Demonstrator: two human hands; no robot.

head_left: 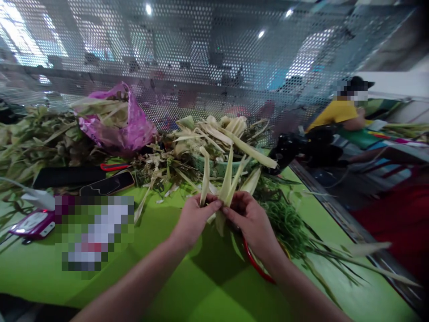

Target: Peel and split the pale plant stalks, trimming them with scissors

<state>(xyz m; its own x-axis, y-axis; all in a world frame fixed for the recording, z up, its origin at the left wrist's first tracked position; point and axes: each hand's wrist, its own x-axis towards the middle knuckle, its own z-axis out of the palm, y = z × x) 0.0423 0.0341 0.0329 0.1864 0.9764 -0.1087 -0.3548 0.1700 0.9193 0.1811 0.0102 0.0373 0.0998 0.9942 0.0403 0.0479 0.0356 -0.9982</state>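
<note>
Pale corn husk strips [227, 181] stand up between my two hands, their tips pointing away from me above the green table. My left hand [197, 214] is closed on them, thumb and fingers pinching near the lower end. From the other side my right hand [246, 212] pinches the same strips, its thumb almost meeting the left one. A short tail of husk hangs below the thumbs. Partly hidden under my right forearm lies a round thing with a red rim [254, 264]. Just beyond my hands, a green basket [217, 169] is heaped with dry husks [214, 132].
Green stringy strands [284, 223] and long stalks lie at right. A pink plastic bag [134, 125] of husks and a leafy pile [36, 138] stand at back left, near a dark phone [107, 183] and purple power strip [35, 223]. Another person [338, 112] sits beyond the table's right edge.
</note>
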